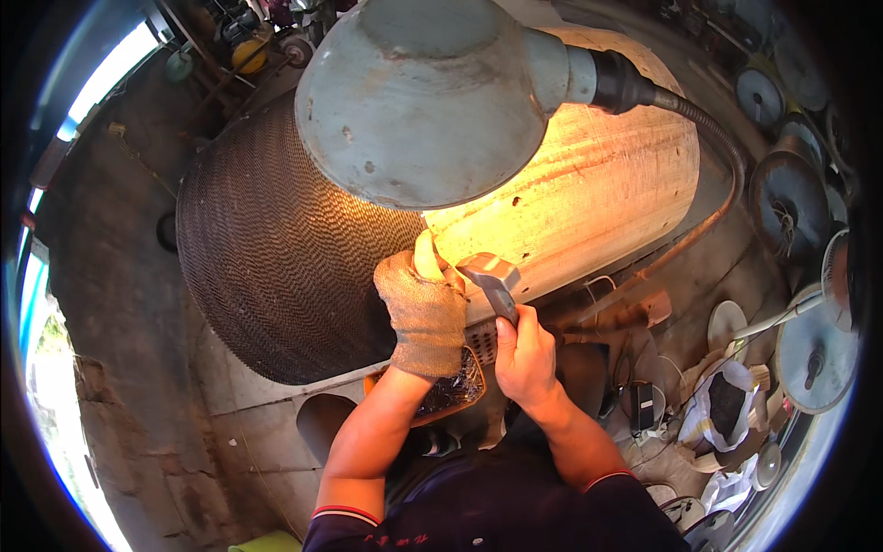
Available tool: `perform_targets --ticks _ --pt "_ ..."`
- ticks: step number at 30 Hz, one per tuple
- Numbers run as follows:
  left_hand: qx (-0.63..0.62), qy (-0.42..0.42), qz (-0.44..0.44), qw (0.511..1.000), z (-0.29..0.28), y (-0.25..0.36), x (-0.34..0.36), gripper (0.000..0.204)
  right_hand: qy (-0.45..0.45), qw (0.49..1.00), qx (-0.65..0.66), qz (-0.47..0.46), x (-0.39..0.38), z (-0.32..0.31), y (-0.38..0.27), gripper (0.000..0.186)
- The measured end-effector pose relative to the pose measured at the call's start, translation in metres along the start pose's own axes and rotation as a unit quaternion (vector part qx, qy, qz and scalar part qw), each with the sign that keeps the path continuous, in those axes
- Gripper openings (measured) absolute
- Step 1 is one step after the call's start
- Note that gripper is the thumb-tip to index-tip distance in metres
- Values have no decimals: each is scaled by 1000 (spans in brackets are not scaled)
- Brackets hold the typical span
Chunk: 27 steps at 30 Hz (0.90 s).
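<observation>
A big drum lies on its side before me; its left part (267, 248) is covered with dark toothed rows, its right part (589, 184) is bare pale wood lit yellow. My left hand (423, 308), in a knitted work glove, presses against the drum at the edge of the dark rows. My bare right hand (524, 354) grips the handle of a small hammer (492, 276), whose metal head sits just beside the gloved fingers. A tray of small dark metal pieces (451, 391) rests below my hands.
A grey lamp shade (423, 92) on a flexible arm (717, 175) hangs over the drum. Round metal discs (786, 198) and a fan (814, 354) stand at the right. A white bag of dark material (727, 405) sits on the floor. A concrete base (248, 432) lies lower left.
</observation>
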<state>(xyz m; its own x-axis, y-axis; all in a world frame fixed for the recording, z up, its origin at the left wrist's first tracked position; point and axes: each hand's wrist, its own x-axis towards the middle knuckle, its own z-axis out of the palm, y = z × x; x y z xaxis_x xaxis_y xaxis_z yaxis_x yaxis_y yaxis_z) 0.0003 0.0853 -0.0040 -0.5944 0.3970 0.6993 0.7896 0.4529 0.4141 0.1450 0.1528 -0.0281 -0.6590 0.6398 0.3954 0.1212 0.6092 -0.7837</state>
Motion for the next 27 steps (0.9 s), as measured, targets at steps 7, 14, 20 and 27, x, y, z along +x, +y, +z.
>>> perform_targets --ticks 7,14,20,27 --pt "18 49 91 994 -30 9 -36 66 109 989 87 -57 -14 0 12 25" --pt "-27 -308 59 949 -48 -16 -123 35 38 996 77 -24 -12 0 9 19" --pt "68 -424 62 901 -46 -23 -139 23 -20 998 -65 0 2 14 12 25" --pt "194 -456 175 851 -24 -30 -152 13 132 949 264 -112 -11 -2 0 41"
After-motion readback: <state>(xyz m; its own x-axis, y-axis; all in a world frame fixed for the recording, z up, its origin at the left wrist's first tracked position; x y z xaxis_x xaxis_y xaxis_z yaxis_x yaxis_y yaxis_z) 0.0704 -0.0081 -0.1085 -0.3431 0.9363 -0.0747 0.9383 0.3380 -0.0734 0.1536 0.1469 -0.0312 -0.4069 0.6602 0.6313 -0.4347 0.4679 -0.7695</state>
